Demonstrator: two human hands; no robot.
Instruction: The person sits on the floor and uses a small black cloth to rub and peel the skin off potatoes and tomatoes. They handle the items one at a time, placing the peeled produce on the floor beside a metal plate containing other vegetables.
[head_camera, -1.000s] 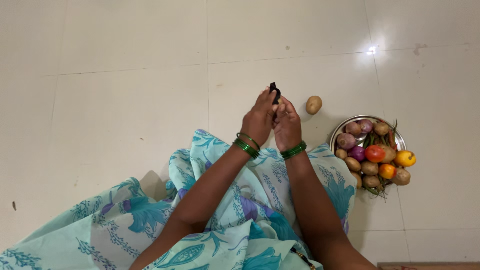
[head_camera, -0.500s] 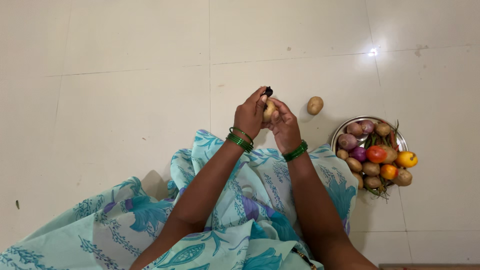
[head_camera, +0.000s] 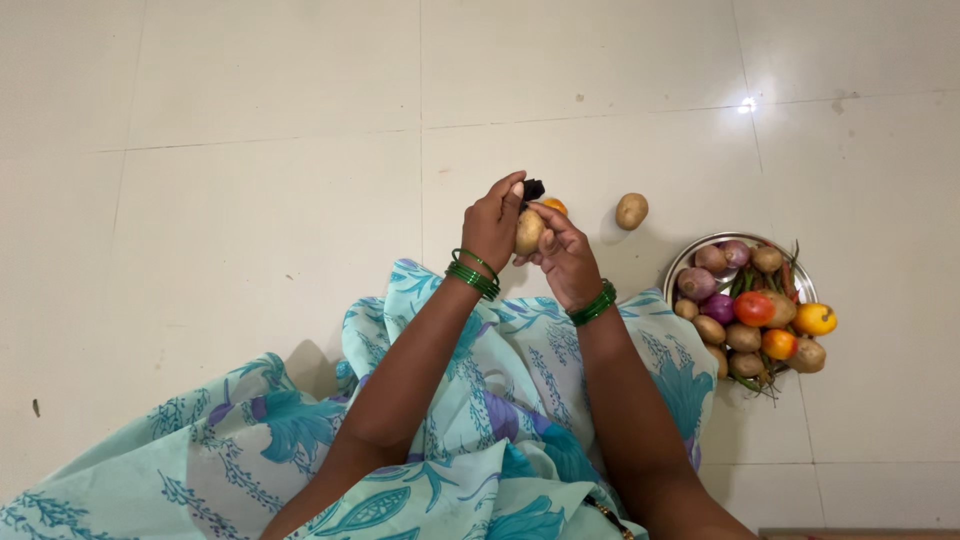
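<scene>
My left hand (head_camera: 490, 226) grips a small tan potato (head_camera: 528, 232) in front of me, above the floor. My right hand (head_camera: 566, 256) is closed on a peeler (head_camera: 535, 190) with a black head and an orange handle end. The black head sits at the potato's top, next to my left thumb. Both wrists carry green bangles. Most of the peeler's handle is hidden in my right fingers.
A loose potato (head_camera: 630, 211) lies on the pale tiled floor right of my hands. A steel plate (head_camera: 686, 256) at the right holds potatoes, onions, tomatoes and green chillies. My teal patterned garment (head_camera: 300, 430) covers my lap below.
My hands have drifted slightly left and parted, so the potato shows between them. The peeler's black head has moved from above both hands down to the potato's top.
</scene>
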